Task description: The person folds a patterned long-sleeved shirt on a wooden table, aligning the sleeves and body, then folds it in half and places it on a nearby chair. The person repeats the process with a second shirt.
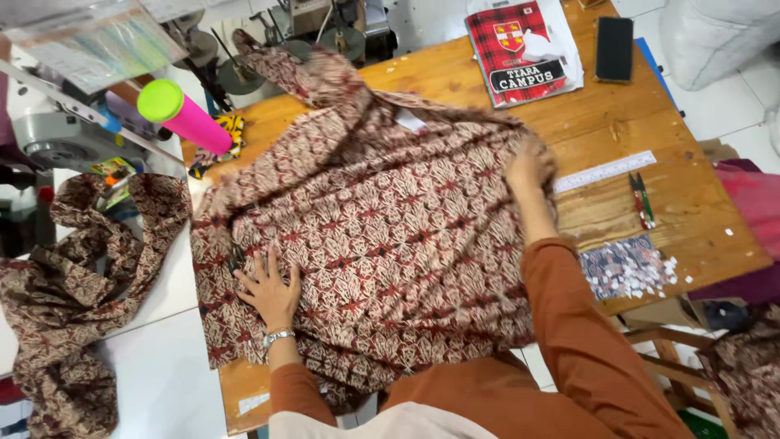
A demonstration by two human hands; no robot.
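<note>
Scene: A person in rust-orange sleeves leans over a wooden table, working a large piece of brown and red patterned cloth that covers most of the table's left and middle.
Left hand: The left hand lies flat on the near left part of the cloth, fingers spread wide, a silver watch at the wrist.
Right hand: The right hand sits at the cloth's right edge, fingers curled into the fabric; whether it grips a fold or only presses down cannot be told.
Cloth: It lies spread and creased, its far end bunched toward the machines at the table's far side.
Right of the cloth: A pale ruler lies just beside the right hand, small snips beyond it, and a patterned scrap with white paper bits near the table's near right edge.
Far side: A red plaid packet and a dark phone lie well apart from the hands.
Left: A pink tube with a green cap stands out above a second heap of the same cloth on a white surface.
</note>
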